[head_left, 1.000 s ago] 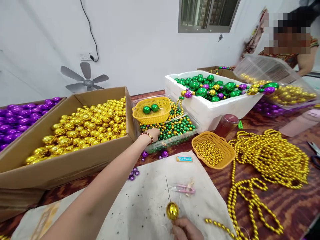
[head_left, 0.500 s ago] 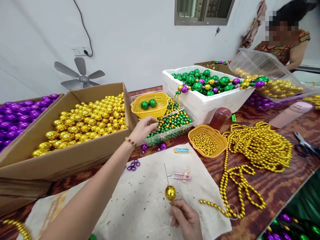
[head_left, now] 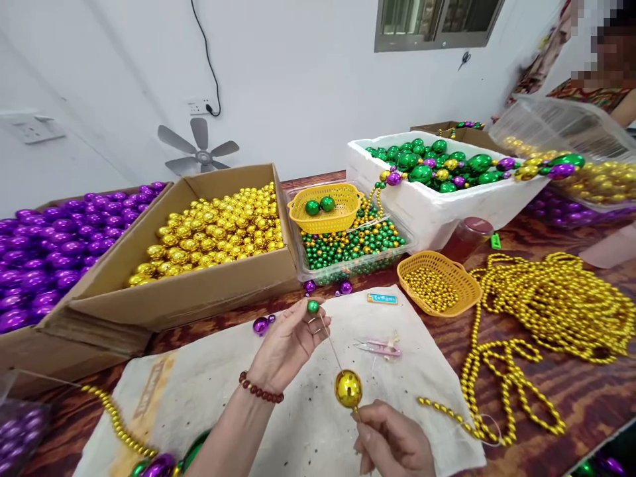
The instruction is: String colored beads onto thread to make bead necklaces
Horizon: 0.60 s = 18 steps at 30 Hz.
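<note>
My left hand (head_left: 293,338), with a beaded bracelet at the wrist, holds a small green bead (head_left: 313,307) between thumb and fingers, at the upper tip of a long needle (head_left: 331,341). Lower on the needle sits a large gold ball (head_left: 348,389). Just under that ball, my right hand (head_left: 392,434) pinches the needle's lower end or its thread; which one is hard to tell. Both hands are over a white cloth (head_left: 223,371). Pink-handled snips (head_left: 380,348) lie on the cloth beyond my right hand.
Behind stand a carton of gold balls (head_left: 199,301), a clear tray of small beads (head_left: 348,265) under a yellow basket (head_left: 325,218), and a foam box (head_left: 432,205). Gold bead strands (head_left: 556,305) and an orange basket (head_left: 440,305) lie right. A person (head_left: 611,99) is at the far right.
My left hand has come back from the bead tray to the needle tip, now with a green bead. My right hand still holds below the gold ball. The view has turned left.
</note>
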Tool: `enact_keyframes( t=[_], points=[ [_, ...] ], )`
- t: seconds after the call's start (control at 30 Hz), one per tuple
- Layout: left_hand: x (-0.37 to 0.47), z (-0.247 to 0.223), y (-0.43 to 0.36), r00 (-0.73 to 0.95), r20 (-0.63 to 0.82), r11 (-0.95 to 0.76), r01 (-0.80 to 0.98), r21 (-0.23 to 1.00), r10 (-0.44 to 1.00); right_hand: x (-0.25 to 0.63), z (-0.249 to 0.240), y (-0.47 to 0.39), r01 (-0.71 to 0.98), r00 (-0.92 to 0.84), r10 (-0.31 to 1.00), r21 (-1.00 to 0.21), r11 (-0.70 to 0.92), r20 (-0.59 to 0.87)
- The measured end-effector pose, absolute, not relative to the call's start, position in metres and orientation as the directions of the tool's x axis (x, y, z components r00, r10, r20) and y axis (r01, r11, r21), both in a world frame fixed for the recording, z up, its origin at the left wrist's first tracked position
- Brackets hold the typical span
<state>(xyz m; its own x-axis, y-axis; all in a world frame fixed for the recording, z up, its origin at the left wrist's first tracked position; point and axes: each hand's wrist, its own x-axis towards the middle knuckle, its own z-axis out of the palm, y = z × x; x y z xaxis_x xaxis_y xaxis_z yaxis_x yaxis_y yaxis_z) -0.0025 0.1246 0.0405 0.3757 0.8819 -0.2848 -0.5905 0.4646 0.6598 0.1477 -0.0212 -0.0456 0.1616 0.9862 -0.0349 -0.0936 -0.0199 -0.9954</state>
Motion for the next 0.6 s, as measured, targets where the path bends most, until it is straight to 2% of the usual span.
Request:
enact_keyframes(
  t=[0.6],
  points=[
    [-0.006, 0.029, 0.12, 0.301, -0.431, 0.52, -0.597, 0.61, 0.851, 0.143, -0.033, -0.023, -0.117, 0.156, 0.982, -0.989, -0.092, -0.11]
  ],
)
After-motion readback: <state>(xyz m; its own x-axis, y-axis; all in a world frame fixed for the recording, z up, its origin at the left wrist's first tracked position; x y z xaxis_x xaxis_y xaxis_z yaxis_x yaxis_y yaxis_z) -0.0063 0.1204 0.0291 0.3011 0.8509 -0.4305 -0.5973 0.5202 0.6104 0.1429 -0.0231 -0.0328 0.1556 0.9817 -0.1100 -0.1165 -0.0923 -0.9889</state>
